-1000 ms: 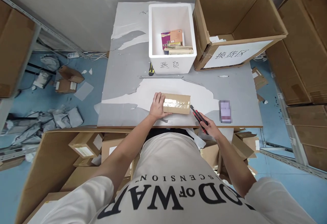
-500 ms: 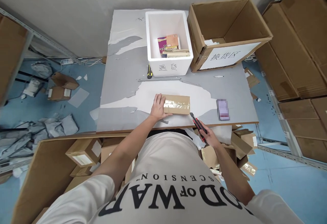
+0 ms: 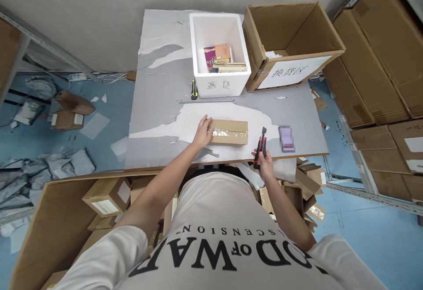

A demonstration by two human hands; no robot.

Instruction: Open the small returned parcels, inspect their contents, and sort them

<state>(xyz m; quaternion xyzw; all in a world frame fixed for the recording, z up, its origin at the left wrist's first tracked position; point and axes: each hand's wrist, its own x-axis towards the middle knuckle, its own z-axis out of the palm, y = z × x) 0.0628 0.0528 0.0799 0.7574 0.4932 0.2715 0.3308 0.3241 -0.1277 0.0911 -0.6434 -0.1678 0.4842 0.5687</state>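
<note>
A small taped cardboard box (image 3: 230, 131) lies flat on the table, shiny tape running along its middle. My left hand (image 3: 203, 132) grips the box's left end, fingers at its upper edge. In my right hand (image 3: 265, 164) is a red and black utility knife (image 3: 261, 150), held near the table's front edge to the right of the box. The knife's tip points away from me and stays apart from the cardboard. To the right of the knife lies a blurred purple item (image 3: 287, 139).
A white foam box (image 3: 222, 86) holding several books stands at the back, beside a large open cardboard box (image 3: 299, 72) with a handwritten sign. A yellow and black cutter (image 3: 194, 90) lies by the foam box. Below the table (image 3: 158, 91) are several cartons (image 3: 107, 198).
My right hand has moved up and turned, so the utility knife now points away from me, clear of the box. My left hand's fingers have shifted slightly at the box's left end.
</note>
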